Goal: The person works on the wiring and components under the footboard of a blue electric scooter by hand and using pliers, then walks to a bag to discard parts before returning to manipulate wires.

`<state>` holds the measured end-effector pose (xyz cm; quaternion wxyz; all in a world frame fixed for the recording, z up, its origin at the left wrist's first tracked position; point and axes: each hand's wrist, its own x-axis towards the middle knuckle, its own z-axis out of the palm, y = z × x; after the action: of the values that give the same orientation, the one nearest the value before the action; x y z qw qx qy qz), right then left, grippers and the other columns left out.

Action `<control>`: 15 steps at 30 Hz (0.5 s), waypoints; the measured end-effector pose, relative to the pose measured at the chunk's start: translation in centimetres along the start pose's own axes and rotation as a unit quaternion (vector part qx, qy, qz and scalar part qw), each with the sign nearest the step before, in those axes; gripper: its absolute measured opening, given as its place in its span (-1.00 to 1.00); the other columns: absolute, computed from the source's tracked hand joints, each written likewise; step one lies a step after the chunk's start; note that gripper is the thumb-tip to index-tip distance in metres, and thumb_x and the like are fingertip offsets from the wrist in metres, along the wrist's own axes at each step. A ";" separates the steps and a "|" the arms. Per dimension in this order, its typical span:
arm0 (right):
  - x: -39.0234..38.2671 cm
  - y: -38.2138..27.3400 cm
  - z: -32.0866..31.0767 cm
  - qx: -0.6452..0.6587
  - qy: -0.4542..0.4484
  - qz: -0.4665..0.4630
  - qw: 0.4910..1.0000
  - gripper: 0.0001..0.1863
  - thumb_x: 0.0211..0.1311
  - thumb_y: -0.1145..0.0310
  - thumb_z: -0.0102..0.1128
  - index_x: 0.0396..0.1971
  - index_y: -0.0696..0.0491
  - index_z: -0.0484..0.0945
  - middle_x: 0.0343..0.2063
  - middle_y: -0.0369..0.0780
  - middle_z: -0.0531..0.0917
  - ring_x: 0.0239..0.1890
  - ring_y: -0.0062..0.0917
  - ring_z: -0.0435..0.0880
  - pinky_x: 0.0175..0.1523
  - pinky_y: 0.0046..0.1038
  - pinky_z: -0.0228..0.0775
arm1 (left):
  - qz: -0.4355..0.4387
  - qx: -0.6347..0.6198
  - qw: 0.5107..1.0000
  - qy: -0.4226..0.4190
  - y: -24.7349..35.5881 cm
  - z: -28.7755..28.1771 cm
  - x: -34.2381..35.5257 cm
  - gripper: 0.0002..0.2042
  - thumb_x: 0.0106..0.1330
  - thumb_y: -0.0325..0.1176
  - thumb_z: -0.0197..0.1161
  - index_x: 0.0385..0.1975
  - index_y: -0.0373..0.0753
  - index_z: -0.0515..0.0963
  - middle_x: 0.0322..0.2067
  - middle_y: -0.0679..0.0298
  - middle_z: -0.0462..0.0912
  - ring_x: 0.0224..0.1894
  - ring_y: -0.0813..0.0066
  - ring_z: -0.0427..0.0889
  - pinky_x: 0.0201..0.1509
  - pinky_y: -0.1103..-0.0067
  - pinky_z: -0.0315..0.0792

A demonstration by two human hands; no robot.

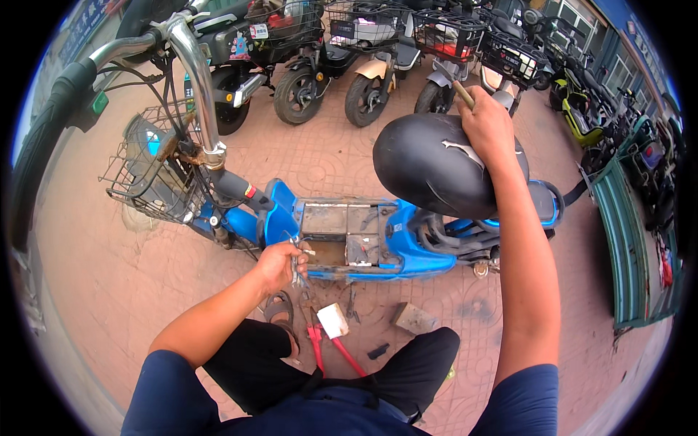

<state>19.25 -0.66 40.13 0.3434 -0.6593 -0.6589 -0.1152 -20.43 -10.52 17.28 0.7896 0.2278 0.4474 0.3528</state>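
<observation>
A blue electric scooter stands crosswise before me. Its floor compartment lies uncovered, showing dirty box-shaped parts inside. My left hand is closed at the left end of that compartment, pinching thin wires; a small pale piece sticks out by the fingertips. Over the black saddle, whose cover is torn, my right hand grips a short tan rod. The rod's lower part is hidden in the fist. Its wrist passes close over the saddle.
Red-handled cutters, a white box and a brownish block lie on the paving by my feet. The handlebar and wire basket rise at left. Parked scooters line the back; a green metal panel stands right.
</observation>
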 end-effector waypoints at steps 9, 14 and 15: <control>0.0 1.0 0.4 0.056 0.033 0.011 0.998 -0.67 0.38 0.12 0.19 -0.09 0.06 0.66 -0.29 0.03 0.74 -0.13 -0.01 0.70 -0.01 -0.07 0.49 | 0.003 0.113 0.994 -0.006 0.7 0.4 3.1 -0.75 0.25 -0.52 0.21 -0.06 -0.28 0.51 -0.52 0.40 0.43 -0.56 0.56 0.36 -0.35 0.47 0.37; -0.1 1.4 0.4 0.067 0.050 0.013 0.996 -0.66 0.39 0.11 0.18 -0.08 0.05 0.67 -0.30 0.02 0.75 -0.14 -0.02 0.71 -0.01 -0.08 0.49 | 0.025 0.205 0.977 0.045 0.5 1.7 3.9 -0.77 0.31 -0.46 0.35 -0.06 -0.29 0.58 -0.53 0.45 0.45 -0.62 0.64 0.31 -0.45 0.50 0.35; -0.1 1.5 0.5 0.069 0.056 0.012 0.996 -0.66 0.39 0.11 0.18 -0.08 0.05 0.67 -0.30 0.02 0.75 -0.14 -0.02 0.71 -0.01 -0.08 0.49 | 0.021 0.211 0.976 0.052 0.6 1.9 3.9 -0.78 0.32 -0.45 0.34 -0.06 -0.29 0.59 -0.53 0.45 0.45 -0.63 0.65 0.31 -0.46 0.50 0.36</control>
<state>20.51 -0.29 39.29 0.4252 -0.6344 -0.6374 -0.1021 -17.62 -7.25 16.52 0.6917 0.3799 0.5472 0.2788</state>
